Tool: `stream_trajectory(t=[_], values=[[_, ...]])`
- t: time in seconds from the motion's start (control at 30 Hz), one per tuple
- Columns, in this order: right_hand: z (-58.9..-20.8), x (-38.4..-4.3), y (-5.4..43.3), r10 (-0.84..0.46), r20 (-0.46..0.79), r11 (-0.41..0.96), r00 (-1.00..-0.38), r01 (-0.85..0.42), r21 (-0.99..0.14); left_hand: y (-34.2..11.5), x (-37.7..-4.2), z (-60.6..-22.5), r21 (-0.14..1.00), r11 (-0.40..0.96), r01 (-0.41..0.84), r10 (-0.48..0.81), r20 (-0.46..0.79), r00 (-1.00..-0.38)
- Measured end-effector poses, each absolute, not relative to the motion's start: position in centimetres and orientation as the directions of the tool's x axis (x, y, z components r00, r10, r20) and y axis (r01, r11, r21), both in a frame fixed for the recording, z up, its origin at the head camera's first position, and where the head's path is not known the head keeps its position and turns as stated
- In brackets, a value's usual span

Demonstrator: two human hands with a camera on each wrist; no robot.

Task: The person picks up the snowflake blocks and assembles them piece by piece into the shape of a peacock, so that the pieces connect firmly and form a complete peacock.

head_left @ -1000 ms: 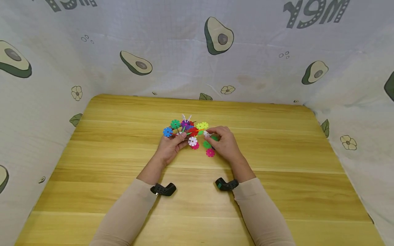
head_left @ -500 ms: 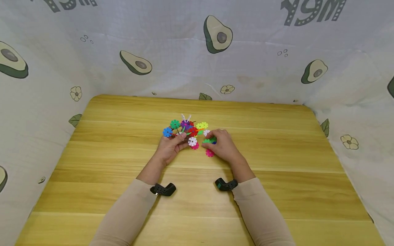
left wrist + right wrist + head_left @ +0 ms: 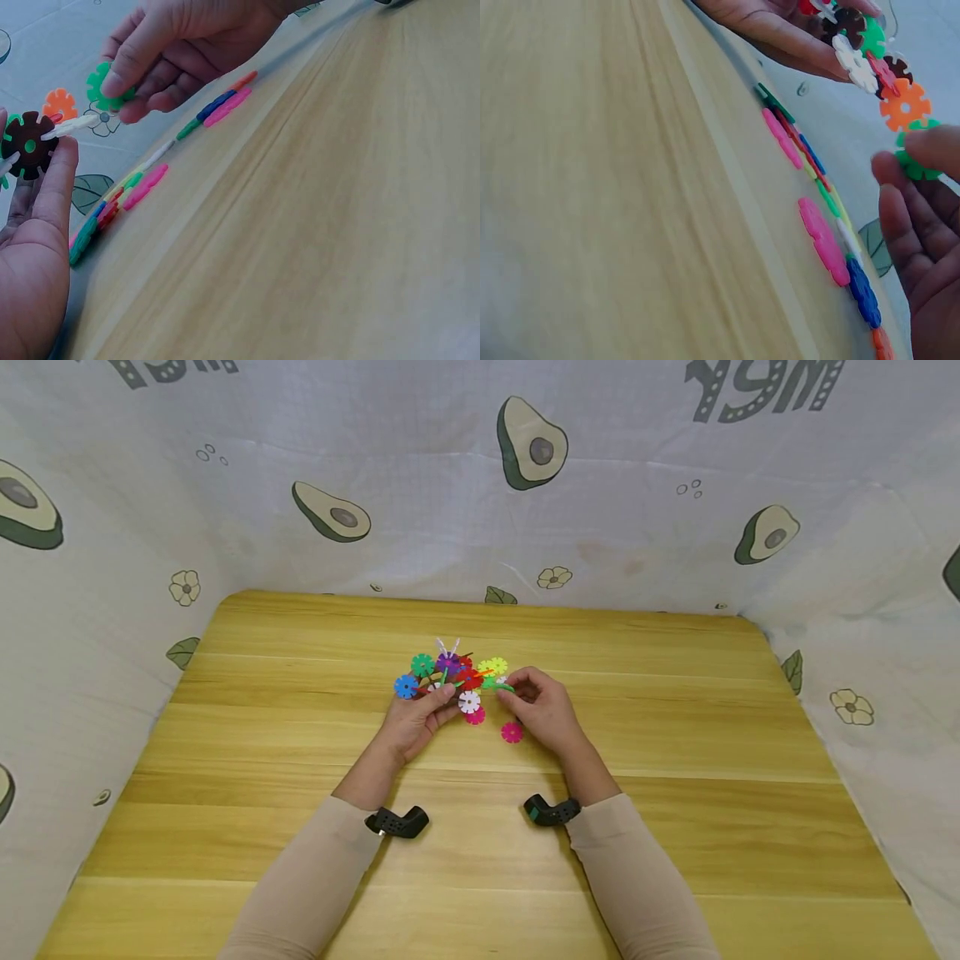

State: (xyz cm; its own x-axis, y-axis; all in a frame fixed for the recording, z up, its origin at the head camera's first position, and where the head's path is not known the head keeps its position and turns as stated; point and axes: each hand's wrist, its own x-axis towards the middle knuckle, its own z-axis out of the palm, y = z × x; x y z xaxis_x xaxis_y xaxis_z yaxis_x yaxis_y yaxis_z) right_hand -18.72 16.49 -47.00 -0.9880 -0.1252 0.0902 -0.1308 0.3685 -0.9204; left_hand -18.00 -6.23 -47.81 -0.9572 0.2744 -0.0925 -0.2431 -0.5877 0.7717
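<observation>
My left hand (image 3: 416, 720) grips a joined cluster of plastic snowflake discs from below, thumb on top. In the right wrist view the cluster shows a white disc (image 3: 853, 64), an orange disc (image 3: 905, 105) and dark brown discs (image 3: 844, 27). My right hand (image 3: 549, 708) pinches a green snowflake disc (image 3: 919, 166) between thumb and fingers. That disc overlaps the lower edge of the orange one in the right wrist view. The left wrist view shows the green disc (image 3: 101, 88) held just right of the cluster, above a white disc seen edge-on (image 3: 76, 126).
Loose discs lie flat on the wooden table (image 3: 480, 877) under and around the hands, among them a pink disc (image 3: 512, 732) by the right hand and a blue disc (image 3: 863, 291). A patterned cloth (image 3: 420, 460) hangs behind the table.
My right hand has moved from a white disc to the green discs, picked one up and brought it to the cluster's right side. My left hand keeps its grip, shifting barely.
</observation>
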Motion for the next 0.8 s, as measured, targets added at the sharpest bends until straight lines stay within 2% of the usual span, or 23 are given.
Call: stream_trajectory(t=[0.27,0.47,0.8], values=[[-46.84,-18.94,16.29,-0.043,0.152,0.166,-0.987,-0.157,-0.974,-6.36,-18.07,-47.97,0.789,-0.539,-0.296,0.354,-0.107,-0.929],[-46.8,-19.14,16.48,-0.085,0.13,0.129,-0.988,-0.141,-0.982,-6.41,-17.93,-47.89,0.796,-0.488,-0.357,0.452,-0.12,-0.884],[-46.57,-18.94,16.39,-0.167,0.129,0.11,-0.977,-0.149,-0.983,-6.46,-17.9,-47.72,0.773,-0.506,-0.382,0.487,-0.109,-0.867]])
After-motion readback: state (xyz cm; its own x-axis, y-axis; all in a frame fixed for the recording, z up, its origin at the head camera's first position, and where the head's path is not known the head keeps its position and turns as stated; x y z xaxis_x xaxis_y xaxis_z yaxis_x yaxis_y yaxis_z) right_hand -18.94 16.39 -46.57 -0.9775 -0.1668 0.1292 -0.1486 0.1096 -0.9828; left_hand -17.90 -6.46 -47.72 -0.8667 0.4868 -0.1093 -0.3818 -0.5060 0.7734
